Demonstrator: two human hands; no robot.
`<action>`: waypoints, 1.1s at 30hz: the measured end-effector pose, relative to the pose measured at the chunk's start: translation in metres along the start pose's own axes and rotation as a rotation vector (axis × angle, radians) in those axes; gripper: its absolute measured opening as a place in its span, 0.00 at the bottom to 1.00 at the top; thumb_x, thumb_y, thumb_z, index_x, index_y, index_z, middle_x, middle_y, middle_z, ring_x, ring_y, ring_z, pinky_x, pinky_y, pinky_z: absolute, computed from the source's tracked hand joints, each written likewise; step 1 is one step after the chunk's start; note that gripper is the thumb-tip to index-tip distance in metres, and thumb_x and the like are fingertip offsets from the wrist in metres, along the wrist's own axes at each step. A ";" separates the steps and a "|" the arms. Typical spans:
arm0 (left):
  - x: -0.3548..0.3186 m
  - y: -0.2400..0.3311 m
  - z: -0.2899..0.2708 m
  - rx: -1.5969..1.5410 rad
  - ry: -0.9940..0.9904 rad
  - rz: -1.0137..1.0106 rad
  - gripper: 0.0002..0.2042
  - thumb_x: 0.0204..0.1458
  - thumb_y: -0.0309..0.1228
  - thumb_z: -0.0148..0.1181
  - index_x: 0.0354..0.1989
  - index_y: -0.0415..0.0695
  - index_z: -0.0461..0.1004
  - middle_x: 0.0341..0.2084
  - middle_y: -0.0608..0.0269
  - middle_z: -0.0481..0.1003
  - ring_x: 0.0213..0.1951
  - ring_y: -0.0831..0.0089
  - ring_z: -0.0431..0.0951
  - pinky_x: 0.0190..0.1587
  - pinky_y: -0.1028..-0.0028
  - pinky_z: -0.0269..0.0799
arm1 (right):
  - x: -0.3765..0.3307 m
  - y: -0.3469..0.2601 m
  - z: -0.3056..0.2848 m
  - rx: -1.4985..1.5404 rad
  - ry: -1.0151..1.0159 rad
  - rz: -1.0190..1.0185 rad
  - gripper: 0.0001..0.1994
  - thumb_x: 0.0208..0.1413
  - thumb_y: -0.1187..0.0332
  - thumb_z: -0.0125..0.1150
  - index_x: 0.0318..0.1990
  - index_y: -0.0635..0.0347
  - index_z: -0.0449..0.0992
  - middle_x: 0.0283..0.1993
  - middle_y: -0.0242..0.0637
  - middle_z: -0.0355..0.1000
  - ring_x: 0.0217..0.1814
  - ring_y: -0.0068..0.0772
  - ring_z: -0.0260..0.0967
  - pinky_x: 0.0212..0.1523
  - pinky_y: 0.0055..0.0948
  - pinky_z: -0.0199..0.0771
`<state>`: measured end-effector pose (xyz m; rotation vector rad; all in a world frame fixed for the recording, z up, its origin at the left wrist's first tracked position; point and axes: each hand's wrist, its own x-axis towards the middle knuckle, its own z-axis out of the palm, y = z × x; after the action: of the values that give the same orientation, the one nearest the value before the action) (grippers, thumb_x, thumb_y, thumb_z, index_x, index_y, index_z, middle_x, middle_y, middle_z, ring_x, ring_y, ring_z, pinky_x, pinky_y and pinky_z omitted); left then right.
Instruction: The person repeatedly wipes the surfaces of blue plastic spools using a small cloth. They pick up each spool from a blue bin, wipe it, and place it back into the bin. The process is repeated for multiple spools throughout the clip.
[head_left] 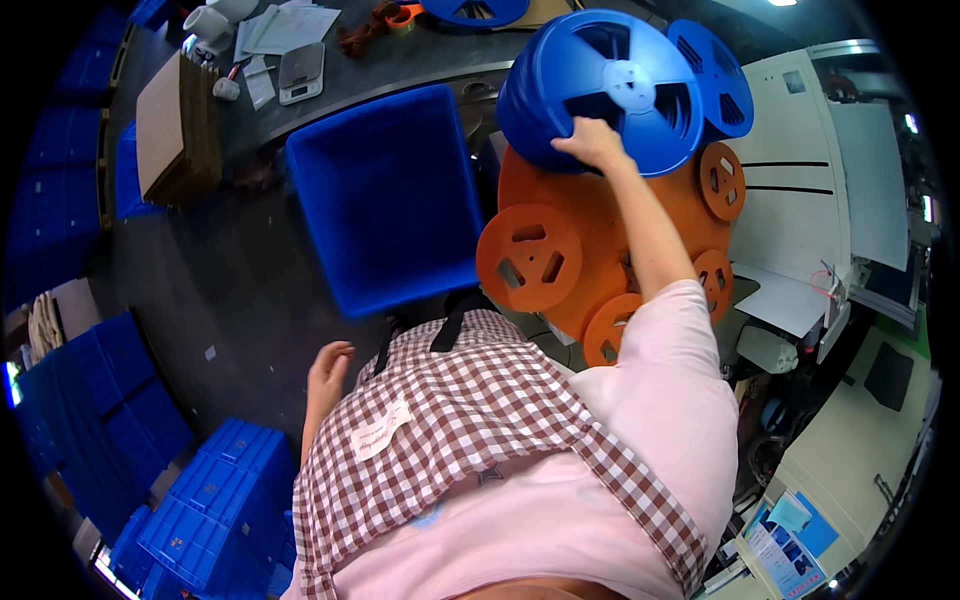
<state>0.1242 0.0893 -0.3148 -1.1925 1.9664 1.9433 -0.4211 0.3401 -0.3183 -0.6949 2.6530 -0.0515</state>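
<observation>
The right hand grips the rim of a big blue spoked reel above orange reels; the left hand hangs loosely open, empty.

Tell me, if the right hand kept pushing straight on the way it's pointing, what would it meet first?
The right hand already lies on the big blue reel, so it would meet that reel's face at once. Behind it sits a second blue reel; depth there is unclear.
</observation>
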 end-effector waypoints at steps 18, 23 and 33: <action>0.080 0.093 -0.034 -0.366 -0.590 0.314 0.25 0.64 0.43 0.50 0.62 0.37 0.62 0.56 0.51 0.70 0.57 0.65 0.70 0.59 0.67 0.65 | -0.172 -0.309 0.000 1.278 -0.364 -0.224 0.18 0.53 0.54 0.63 0.39 0.61 0.75 0.29 0.31 0.74 0.27 0.23 0.71 0.31 0.23 0.71; 0.106 0.015 -0.072 -1.163 -0.282 -0.140 0.29 0.57 0.59 0.51 0.54 0.47 0.72 0.51 0.60 0.73 0.57 0.68 0.67 0.59 0.62 0.61 | -0.175 -0.409 0.116 1.160 -0.589 -0.410 0.24 0.58 0.53 0.59 0.52 0.66 0.72 0.42 0.34 0.73 0.39 0.28 0.72 0.42 0.28 0.73; 0.021 0.027 -0.196 -1.370 0.082 0.282 0.24 0.61 0.51 0.49 0.49 0.39 0.73 0.42 0.53 0.78 0.47 0.63 0.79 0.52 0.63 0.75 | -0.166 -0.482 0.100 0.739 -0.336 -1.095 0.10 0.59 0.64 0.56 0.38 0.63 0.74 0.41 0.47 0.74 0.43 0.46 0.73 0.48 0.37 0.71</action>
<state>0.1770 -0.0984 -0.2746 -1.1211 0.5768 3.5491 -0.0268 0.0037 -0.2858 -1.5547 1.4677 -1.0221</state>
